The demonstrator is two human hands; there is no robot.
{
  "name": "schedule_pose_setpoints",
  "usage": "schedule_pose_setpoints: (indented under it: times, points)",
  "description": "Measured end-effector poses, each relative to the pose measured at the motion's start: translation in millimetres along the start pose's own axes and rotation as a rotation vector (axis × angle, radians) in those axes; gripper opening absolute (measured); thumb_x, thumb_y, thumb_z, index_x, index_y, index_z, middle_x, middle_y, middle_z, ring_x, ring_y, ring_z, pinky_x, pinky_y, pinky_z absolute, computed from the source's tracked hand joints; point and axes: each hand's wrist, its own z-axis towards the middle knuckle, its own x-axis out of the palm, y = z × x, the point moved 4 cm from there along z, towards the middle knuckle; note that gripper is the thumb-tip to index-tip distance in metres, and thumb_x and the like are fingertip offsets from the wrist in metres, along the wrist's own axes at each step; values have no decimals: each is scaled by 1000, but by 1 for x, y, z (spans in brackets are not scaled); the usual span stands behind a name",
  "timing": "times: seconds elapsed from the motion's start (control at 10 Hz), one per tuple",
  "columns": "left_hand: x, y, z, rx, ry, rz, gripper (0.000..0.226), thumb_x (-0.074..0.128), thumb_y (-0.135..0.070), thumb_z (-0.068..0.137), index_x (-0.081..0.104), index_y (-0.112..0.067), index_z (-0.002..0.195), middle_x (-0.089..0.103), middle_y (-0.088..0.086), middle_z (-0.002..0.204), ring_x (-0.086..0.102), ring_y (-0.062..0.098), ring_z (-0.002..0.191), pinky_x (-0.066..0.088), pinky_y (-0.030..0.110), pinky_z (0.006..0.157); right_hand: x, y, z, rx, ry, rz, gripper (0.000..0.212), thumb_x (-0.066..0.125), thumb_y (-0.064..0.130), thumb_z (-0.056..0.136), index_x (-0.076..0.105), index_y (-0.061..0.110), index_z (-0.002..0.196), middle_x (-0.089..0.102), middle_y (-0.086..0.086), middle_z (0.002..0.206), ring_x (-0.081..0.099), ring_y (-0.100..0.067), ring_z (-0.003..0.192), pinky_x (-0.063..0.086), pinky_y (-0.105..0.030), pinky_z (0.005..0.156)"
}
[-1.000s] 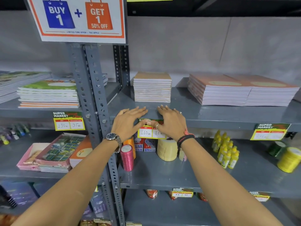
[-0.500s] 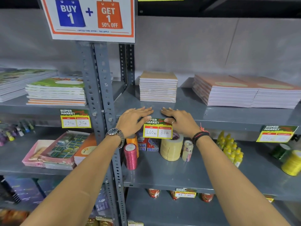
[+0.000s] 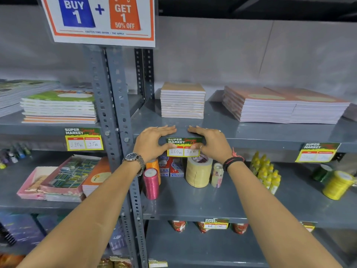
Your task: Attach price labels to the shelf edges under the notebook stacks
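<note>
A green, red and yellow price label (image 3: 183, 147) marked 160 and 80 hangs on the front edge of the grey shelf (image 3: 260, 141), below a small stack of tan notebooks (image 3: 182, 100). My left hand (image 3: 152, 142) holds the label's left end, thumb pressing its face, fingers flat on the shelf top. My right hand (image 3: 210, 143) holds the right end the same way. Two more labels hang on shelf edges: one (image 3: 83, 139) under the green notebook stack (image 3: 59, 106), one (image 3: 317, 152) under the wide orange notebook stacks (image 3: 284, 106).
A perforated steel upright (image 3: 113, 120) stands just left of my left hand, with a "Buy 1 Get 1" sign (image 3: 100, 18) above. On the shelf below sit a pink thread spool (image 3: 151, 183), a masking tape roll (image 3: 198, 172), yellow bottles (image 3: 265, 172) and a yellow spool (image 3: 337, 185).
The view has shifted, so the shelves sit further right and the sign higher in frame. Both hands stay on the label; the thumbs now press lower on its face.
</note>
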Motion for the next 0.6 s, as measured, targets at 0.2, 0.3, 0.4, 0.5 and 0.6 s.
schedule_pose_setpoints:
  times: [0.2, 0.3, 0.4, 0.5, 0.6]
  points:
    - [-7, -2, 4, -73, 47, -66, 38, 64, -35, 83, 59, -32, 121, 58, -13, 130, 46, 4, 127, 36, 32, 106, -6, -1, 3, 33, 120, 35, 58, 61, 4, 83, 47, 28, 134, 48, 3, 143, 41, -19, 135, 34, -39, 110]
    - [-9, -3, 6, -156, 92, -132, 35, 63, -29, 84, 60, -33, 120, 59, -12, 130, 46, 5, 127, 36, 32, 107, -9, -2, 4, 48, 202, 36, 61, 56, 0, 85, 42, 28, 137, 44, -1, 146, 37, -22, 137, 32, -38, 112]
    - [-13, -8, 8, -217, 143, -134, 35, 61, -23, 86, 60, -31, 120, 59, -10, 130, 46, 7, 128, 36, 34, 108, -16, 2, 5, 40, 286, 25, 60, 51, -2, 86, 39, 24, 139, 39, -2, 149, 33, -22, 139, 28, -35, 114]
    - [-21, -16, 9, -288, 159, -204, 36, 53, -24, 92, 53, -26, 128, 61, -2, 129, 50, 14, 125, 37, 40, 109, -28, 6, 4, 38, 415, 49, 64, 52, -5, 84, 35, 17, 141, 36, -5, 151, 31, -21, 140, 25, -33, 116]
    - [-27, -23, 15, -322, 93, -140, 48, 38, -42, 95, 35, -27, 141, 61, 9, 129, 52, 23, 124, 30, 38, 112, -43, 1, 5, 122, 363, 154, 67, 52, -7, 77, 38, 11, 140, 43, -8, 146, 39, -23, 135, 33, -31, 110]
